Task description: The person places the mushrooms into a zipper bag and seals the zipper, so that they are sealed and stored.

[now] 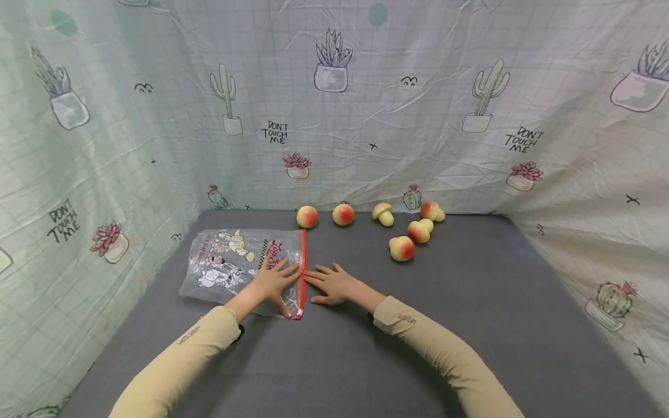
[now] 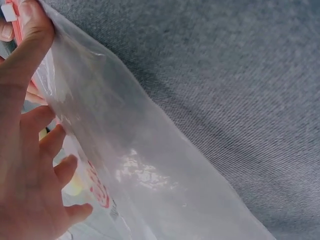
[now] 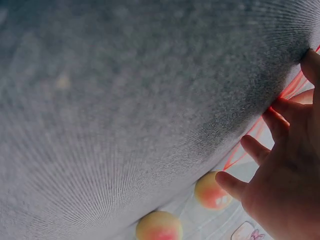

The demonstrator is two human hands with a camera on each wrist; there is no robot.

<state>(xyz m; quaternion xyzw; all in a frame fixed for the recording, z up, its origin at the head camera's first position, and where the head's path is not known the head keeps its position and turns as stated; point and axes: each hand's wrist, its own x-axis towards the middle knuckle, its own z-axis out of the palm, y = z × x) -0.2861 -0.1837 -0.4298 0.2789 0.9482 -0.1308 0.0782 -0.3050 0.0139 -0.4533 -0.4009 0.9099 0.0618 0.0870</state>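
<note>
Resting on the clear zip bag [image 1: 237,270], the L hand [image 1: 269,285] is spread pretty wide, fingers apart, not curled round anything afaict. Head view btw. The bag lies flat on the dark gray tabletop [image 1: 366,366], mostly to the L of that hand, w/ cartoon prints showing. Its red zip strip [image 1: 304,249] runs along the R edge, right at the L fingertips, w/ a slider [image 1: 299,314] at the near end. R hand [image 1: 334,285] is on the other side of the strip, fingers also splayed, foremost tips at the red edge, thumb apart from it. Farther back: two round red/yellow fruits, one [image 1: 307,217] just past the strip's far end, the other [image 1: 343,215] a bit R. Then a pale yellow mushroom-shaped pc [image 1: 383,214] & three red/yellow pcs [image 1: 420,231] off to the R, well apart from both hands.

L wrist cam: thumb's on the bag by the strip, near the white slider; other fingers fanned over the plastic, nothing in the palm. Bag fills the middle, tabletop past it.

R wrist cam: fingers wide apart, a couple of tips at the red strip, can't tell if they're pressing. Two of the fruits show beyond the fingertips, w/ the patterned cloth [image 3: 200,225] behind.
</note>
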